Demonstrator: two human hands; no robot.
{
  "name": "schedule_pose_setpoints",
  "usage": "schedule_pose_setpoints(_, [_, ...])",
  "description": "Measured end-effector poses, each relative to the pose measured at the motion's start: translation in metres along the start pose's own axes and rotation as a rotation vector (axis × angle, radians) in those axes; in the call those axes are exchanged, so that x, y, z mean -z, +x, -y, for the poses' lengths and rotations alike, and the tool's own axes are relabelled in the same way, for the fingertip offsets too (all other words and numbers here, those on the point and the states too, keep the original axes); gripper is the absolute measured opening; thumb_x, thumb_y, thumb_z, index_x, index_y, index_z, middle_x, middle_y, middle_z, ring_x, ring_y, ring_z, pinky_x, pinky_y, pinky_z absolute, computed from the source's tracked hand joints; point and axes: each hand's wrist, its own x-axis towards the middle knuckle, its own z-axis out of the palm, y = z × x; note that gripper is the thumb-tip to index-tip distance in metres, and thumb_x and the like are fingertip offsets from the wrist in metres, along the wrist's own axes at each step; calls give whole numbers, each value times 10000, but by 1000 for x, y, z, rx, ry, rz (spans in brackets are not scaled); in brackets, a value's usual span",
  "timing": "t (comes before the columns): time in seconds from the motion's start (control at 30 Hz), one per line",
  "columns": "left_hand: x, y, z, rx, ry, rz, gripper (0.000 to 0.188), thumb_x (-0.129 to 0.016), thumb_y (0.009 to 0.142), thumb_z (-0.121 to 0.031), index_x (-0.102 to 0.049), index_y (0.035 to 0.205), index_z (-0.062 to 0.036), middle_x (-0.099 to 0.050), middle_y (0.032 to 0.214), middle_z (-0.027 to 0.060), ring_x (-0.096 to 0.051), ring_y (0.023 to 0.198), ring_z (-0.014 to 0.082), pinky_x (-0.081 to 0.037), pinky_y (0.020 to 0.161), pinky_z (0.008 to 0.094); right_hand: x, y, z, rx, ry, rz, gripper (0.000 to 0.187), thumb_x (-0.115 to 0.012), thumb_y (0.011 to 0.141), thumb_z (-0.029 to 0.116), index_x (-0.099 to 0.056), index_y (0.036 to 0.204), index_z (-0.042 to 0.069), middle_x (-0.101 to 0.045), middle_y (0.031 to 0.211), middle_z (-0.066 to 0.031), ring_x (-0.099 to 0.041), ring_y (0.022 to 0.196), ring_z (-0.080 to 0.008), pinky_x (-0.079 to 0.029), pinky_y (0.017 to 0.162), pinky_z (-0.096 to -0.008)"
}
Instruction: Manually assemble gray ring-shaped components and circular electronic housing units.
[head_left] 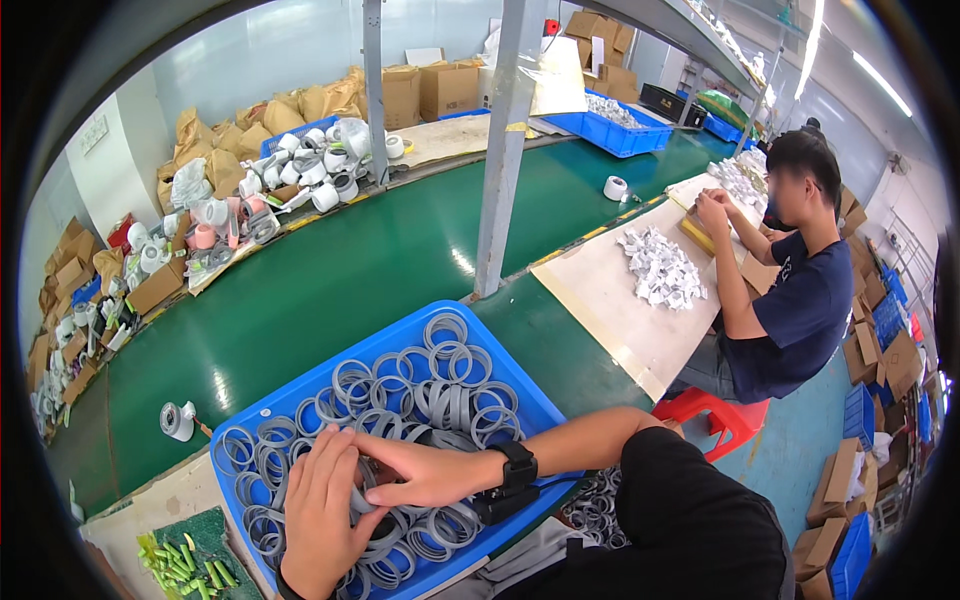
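Observation:
My left hand point(322, 510) and my right hand point(425, 472) meet over the front left part of a blue plastic tray point(540, 405). The tray is filled with loose grey rings point(448, 405), some single and some in stacks. Both hands have bent fingers closing around a small piece between them. The fingers and palms mostly hide it; a grey curved edge shows there, but I cannot make out the piece. A black cylindrical tool point(503, 505) with a blue cord lies under my right wrist, at the tray's right side.
A green conveyor belt point(330, 265) runs behind the tray, with a white round part point(178, 421) on it. Green pieces point(185, 568) lie at the lower left. A metal post point(497, 170) stands behind. On the right, a co-worker point(800, 270) sits by a white parts pile point(662, 268).

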Motion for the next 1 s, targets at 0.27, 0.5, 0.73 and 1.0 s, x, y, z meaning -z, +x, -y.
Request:
schedule_pose_setpoints(0.27, [0,-1,-2,8,42,23,661,-761,550,-59,-530,1167,-5,-491,1312,194,-470,1228,417,-392,980,496,-4,6,-17,142,-259,9,719,-714,777,167,-313,1353,8,-519,958,-84,-541,834,-177,-481,730,-312])
schedule_pose_setpoints(0.5, [-5,1,0,-27,-18,21,744,-774,596,-112,-442,1253,0,-442,1354,211,-434,1233,439,-353,1032,513,5,1,-9,284,-352,-24,675,-770,739,260,-429,1260,1,-528,1014,-112,-546,855,-234,-466,757,-352])
schedule_pose_setpoints(0.73, [-8,-13,8,32,-108,-43,834,-816,644,-227,-381,1325,-23,-392,1378,258,-421,1244,442,-341,1035,507,-3,-1,-15,160,-134,83,812,-729,777,229,-284,1418,7,-517,1053,-118,-534,884,-226,-477,791,-354])
schedule_pose_setpoints(1.0, [-4,12,20,12,-198,-119,847,-800,577,-28,-399,1322,3,-429,1366,230,-453,1236,420,-400,1017,458,9,-6,4,100,322,14,819,-710,822,88,-204,1464,37,-363,1372,-93,-497,1127,-198,-430,946,-347])
